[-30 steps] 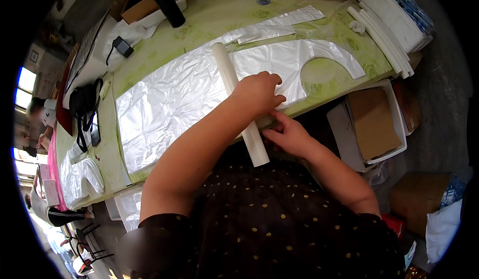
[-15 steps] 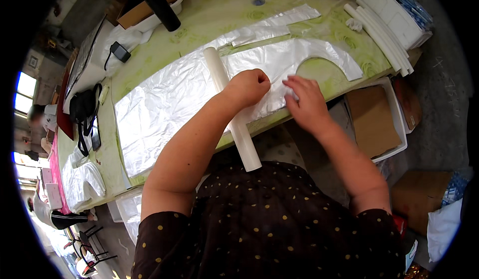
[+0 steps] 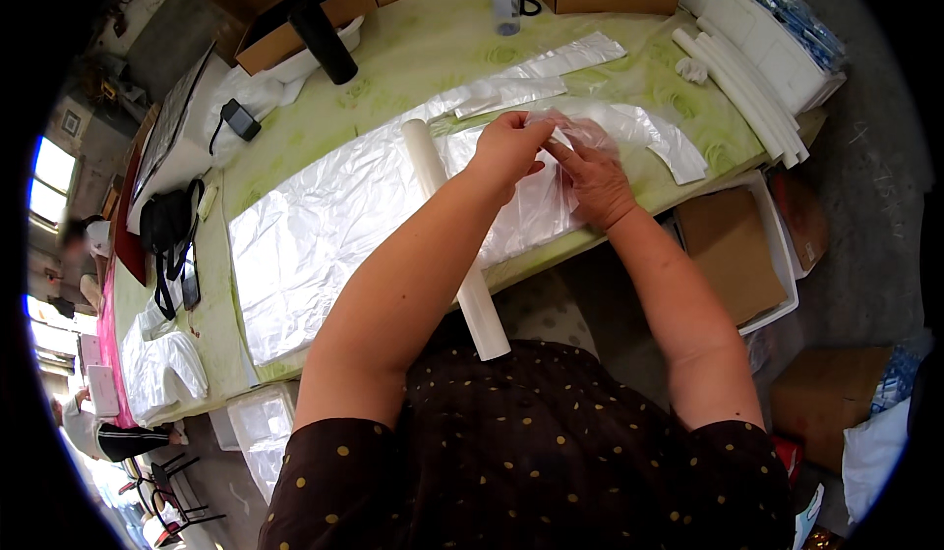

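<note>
Left hand (image 3: 514, 149) pinching film (image 3: 588, 123), right hand (image 3: 596, 182) partly open beneath, cardboard (image 3: 730, 253) in white bin (image 3: 782, 240)

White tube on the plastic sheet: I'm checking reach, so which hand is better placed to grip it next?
Probably the left hand: its forearm crosses over the white tube, while the right hand is farther off. The left, though, seems to pinch the plastic sheet and might need freeing.

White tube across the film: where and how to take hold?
Probably the near end of the white tube, from the near side, wrapped around: it's round and overhangs the table edge there. The left forearm crosses over its middle.
</note>
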A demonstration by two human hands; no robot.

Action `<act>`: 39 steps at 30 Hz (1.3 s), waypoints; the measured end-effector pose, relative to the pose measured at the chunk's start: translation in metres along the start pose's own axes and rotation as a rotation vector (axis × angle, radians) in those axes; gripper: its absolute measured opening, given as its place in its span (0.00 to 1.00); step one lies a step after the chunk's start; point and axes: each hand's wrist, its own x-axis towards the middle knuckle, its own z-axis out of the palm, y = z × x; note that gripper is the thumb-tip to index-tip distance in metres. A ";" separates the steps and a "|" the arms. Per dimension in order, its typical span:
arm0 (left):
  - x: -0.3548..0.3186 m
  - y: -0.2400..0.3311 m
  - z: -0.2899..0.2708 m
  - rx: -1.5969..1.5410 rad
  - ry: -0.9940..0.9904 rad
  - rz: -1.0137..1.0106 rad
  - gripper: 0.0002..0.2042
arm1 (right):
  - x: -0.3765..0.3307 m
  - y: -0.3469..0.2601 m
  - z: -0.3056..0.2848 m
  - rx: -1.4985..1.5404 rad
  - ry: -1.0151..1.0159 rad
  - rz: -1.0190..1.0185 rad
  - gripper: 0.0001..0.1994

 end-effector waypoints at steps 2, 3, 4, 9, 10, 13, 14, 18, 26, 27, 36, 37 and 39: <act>0.003 -0.002 -0.002 -0.138 0.069 0.021 0.12 | 0.007 -0.002 -0.001 -0.035 0.072 0.045 0.36; 0.002 0.001 -0.003 -0.208 0.103 0.030 0.10 | 0.010 -0.002 0.001 -0.052 0.106 0.069 0.36; -0.002 0.002 -0.010 -0.269 0.139 0.074 0.10 | 0.011 0.007 0.008 -0.154 0.195 0.107 0.33; -0.069 0.032 -0.112 -0.283 0.125 0.289 0.13 | -0.003 0.047 0.019 0.122 0.460 0.501 0.27; -0.085 0.035 -0.140 -0.245 0.209 0.285 0.15 | -0.002 0.049 0.021 0.164 0.476 0.495 0.26; -0.123 0.016 -0.212 0.004 0.532 0.171 0.15 | 0.000 0.039 0.021 0.054 0.388 0.455 0.24; -0.133 0.005 -0.228 0.104 0.581 0.110 0.17 | 0.001 0.038 0.021 0.042 0.385 0.446 0.22; -0.146 -0.043 -0.289 0.583 0.639 -0.028 0.27 | 0.003 0.043 0.024 0.020 0.376 0.441 0.20; -0.127 -0.054 -0.248 1.137 0.815 0.813 0.18 | 0.002 0.044 0.012 -0.089 0.372 0.324 0.16; -0.123 -0.054 -0.232 1.050 0.717 0.894 0.16 | 0.002 0.037 0.008 -0.115 0.375 0.276 0.16; -0.092 -0.060 -0.158 0.685 0.622 0.198 0.12 | -0.031 -0.137 0.011 0.291 0.228 -0.036 0.14; -0.095 -0.060 -0.157 0.694 0.613 0.194 0.11 | -0.037 -0.145 0.011 0.336 0.215 -0.030 0.14; -0.105 -0.063 -0.166 0.591 0.414 0.230 0.11 | -0.047 -0.154 0.009 0.369 0.189 -0.006 0.14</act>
